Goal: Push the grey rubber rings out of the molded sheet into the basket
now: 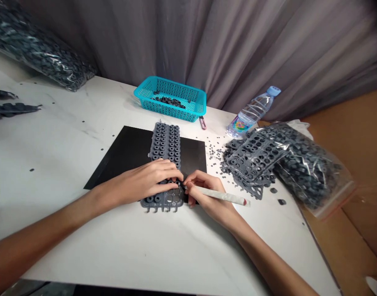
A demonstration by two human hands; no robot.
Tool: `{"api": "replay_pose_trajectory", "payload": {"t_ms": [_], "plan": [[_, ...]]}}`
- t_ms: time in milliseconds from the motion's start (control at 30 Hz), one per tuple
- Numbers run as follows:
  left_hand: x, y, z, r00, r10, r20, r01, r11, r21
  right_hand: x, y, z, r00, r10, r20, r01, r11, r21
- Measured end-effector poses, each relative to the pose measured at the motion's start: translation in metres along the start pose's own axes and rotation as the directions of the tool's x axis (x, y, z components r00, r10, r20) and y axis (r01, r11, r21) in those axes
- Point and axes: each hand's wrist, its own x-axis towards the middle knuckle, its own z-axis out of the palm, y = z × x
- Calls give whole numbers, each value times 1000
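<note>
A grey rubber sheet of moulded rings point(165, 144) lies lengthwise on a black mat point(129, 154) in the middle of the white table. My left hand point(148, 181) lies flat on the near part of the sheet, fingers stretched out and pressing it down. My right hand point(203, 193) is closed on a white stick-like tool point(222, 196) with a red end, held like a pen. Its tip touches the sheet's right edge beside my left fingertips.
A teal basket point(171, 98) holding several loose grey rings stands behind the mat. A water bottle point(253, 112) lies at the right, by a pile of emptied grey sheets point(253, 160) and a clear bag of rings point(311, 172). Small grey scraps dot the table. Another bag point(37, 53) lies far left.
</note>
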Motion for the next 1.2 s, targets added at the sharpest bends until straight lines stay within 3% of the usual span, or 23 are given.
{"api": "replay_pose_trajectory", "payload": {"t_ms": [133,267,500,667,867,1000,1200], "plan": [[0,0,7,994,108,-4,-105,968,229,0,-4,-1,1000,11,10,-10,999,-45],[3,1,17,978,207,7,-182,845,503,0,-8,-1,999,9,33,-5,994,-109],[2,-6,27,953,299,54,-252,678,690,-4,-9,1,999,-23,34,29,980,-196],[-2,-11,27,972,234,-1,-192,800,569,-3,-5,2,1000,2,28,2,987,-161],[0,-1,7,997,58,53,-66,982,174,0,0,-4,997,22,76,-30,994,109],[1,-1,-3,996,0,88,-1,1000,9,1,0,-12,988,6,151,-31,987,161],[0,-3,-3,995,-19,95,25,998,-53,0,0,-21,979,-1,202,-14,997,74]]}}
